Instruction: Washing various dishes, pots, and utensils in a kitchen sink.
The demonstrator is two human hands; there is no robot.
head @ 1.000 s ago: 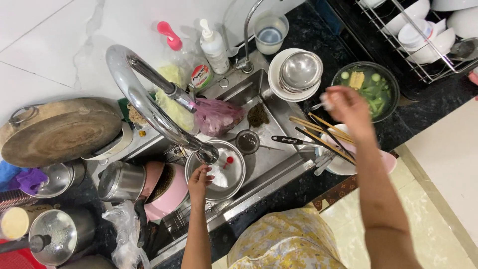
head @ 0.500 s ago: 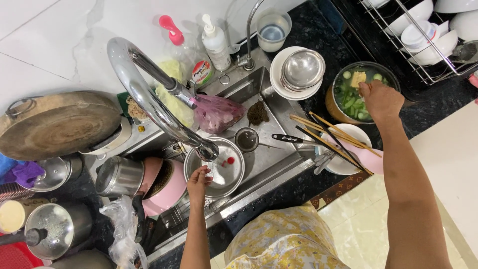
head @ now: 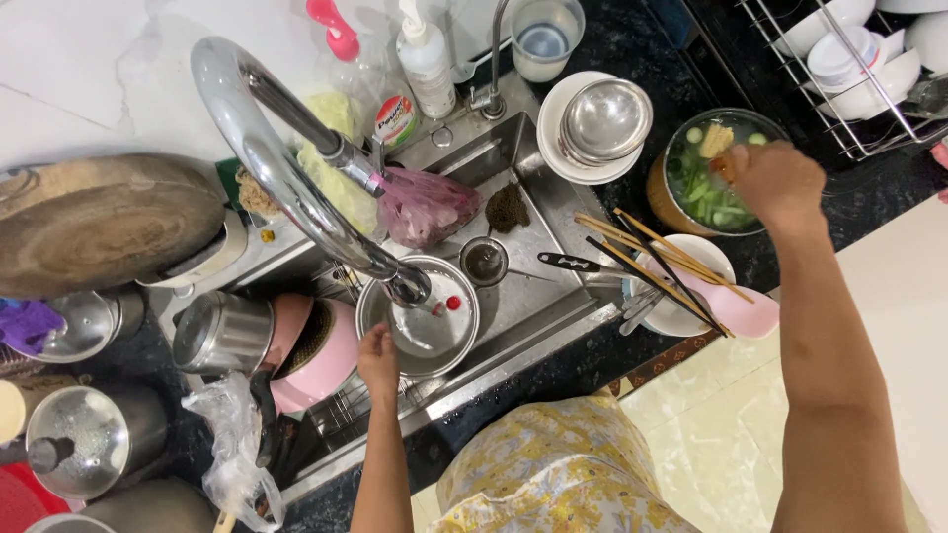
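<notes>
Left hand: fingers curled over the near rim of the steel bowl, thumb side toward the pink pot; it grips the rim and nothing else.
Right hand: reached out over the pot of greens, fingers closed together at its near right edge; something small and orange shows at the fingertips, but whether it is pinched there I cannot tell.
Steel bowl: sits in the sink directly under the spout of the curved tap, with a little water and a small red bit inside.
How the bowl handles: thin metal, so probably light and stiff; wet, so likely slippery. The rolled rim, where the hand already is, looks the surest hold.
Pot of greens: on the dark table right of the sink, holding green leaves and pale slices in liquid. Judged heavy for its size and apt to slosh; best taken by both sides, kept level.
Around the pot: stacked steel bowls on a white plate just to its left; chopsticks lying across a white bowl and a pink ladle nearer the person.
In the sink: purple bag, small strainer cup.
Further left: pink pot, steel canister, wooden board.
Far right: dish rack with white bowls.
</notes>
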